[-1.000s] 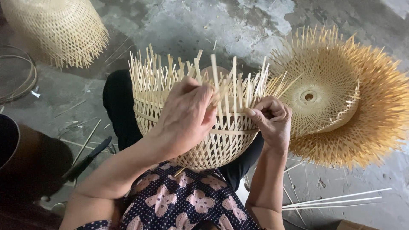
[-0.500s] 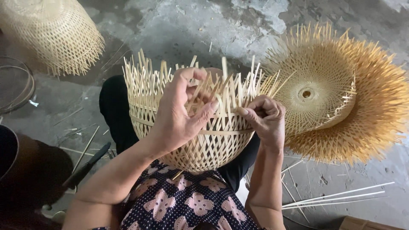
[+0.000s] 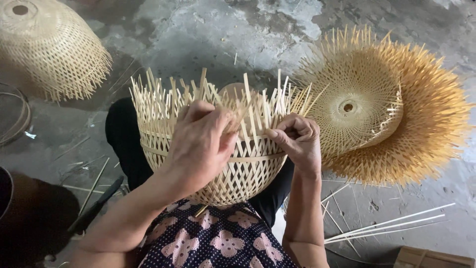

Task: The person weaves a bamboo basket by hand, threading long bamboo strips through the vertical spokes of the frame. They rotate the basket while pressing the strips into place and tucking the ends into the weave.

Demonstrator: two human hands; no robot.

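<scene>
She's got the half-woven bamboo basket (image 3: 218, 149) resting in her lap, mouth tipped away from her, loose strip ends standing up all round the rim. Nothing visible inside it from here; the weave hides the hollow. Left hand (image 3: 201, 144) lies over the near wall, fingers curled and pinching one of the upright strips at the rim. Right hand (image 3: 297, 141) sits at the basket's right edge, fingers closed tight on another strip end.

Just to the right, on the floor, a stack of unfinished baskets (image 3: 386, 109) lies mouth-up, nested one in another, bristling with untrimmed ends, a small round hole at the centre of the top one. Far left, a domed basket (image 3: 47, 47) sits upturned, hole on top.

Floor (image 3: 223, 30) is rough grey concrete, patchy and stained. Long bamboo strips (image 3: 391, 226) lie loose at lower right, thinner offcuts scattered at left near a dark knife-like tool (image 3: 96, 206). A coil of wire hoops (image 3: 15, 116) sits at the left edge.
</scene>
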